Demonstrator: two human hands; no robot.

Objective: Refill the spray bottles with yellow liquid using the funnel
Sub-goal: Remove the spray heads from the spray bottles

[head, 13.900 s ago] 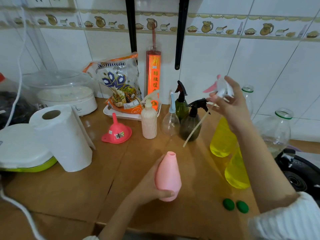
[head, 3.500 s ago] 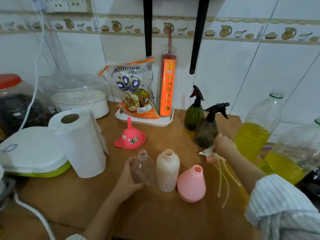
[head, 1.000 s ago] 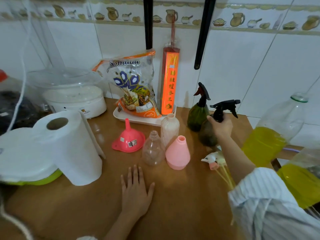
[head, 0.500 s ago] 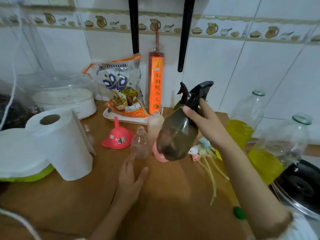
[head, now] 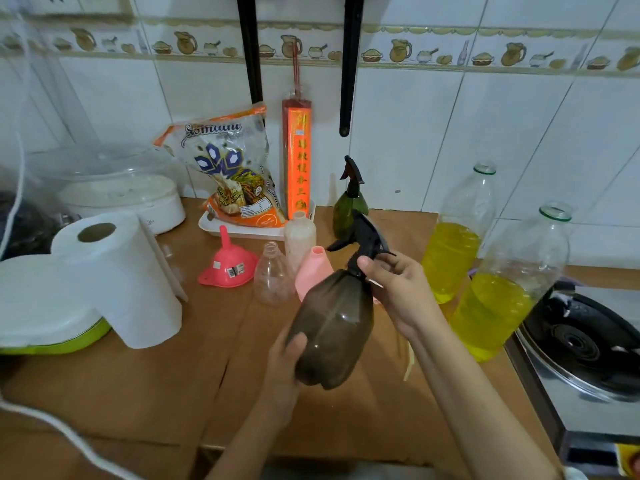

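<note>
A dark brown spray bottle [head: 334, 327] hangs tilted above the wooden counter [head: 138, 393]. My left hand [head: 285, 362] grips its base. My right hand [head: 398, 289] is closed around its neck under the black trigger head [head: 363, 233]. Behind it stand three uncapped bottles: a clear one [head: 272, 277], a cream one [head: 299, 237] and a pink one [head: 313, 271]. The pink funnel [head: 228, 265] rests wide end down to their left. A green spray bottle [head: 349, 202] stands by the wall. Two large bottles of yellow liquid [head: 452, 258] [head: 495, 306] stand at the right.
A paper towel roll [head: 117, 278] and a white lidded container [head: 38, 306] take up the left side. A white tray [head: 221, 228] with a snack bag and an orange incense pack sits at the back. A stove burner [head: 581, 344] lies at the right edge.
My left hand has risen off the counter and taken the brown bottle's base. The bottle has come lower and closer to me, my right hand still at its neck.
</note>
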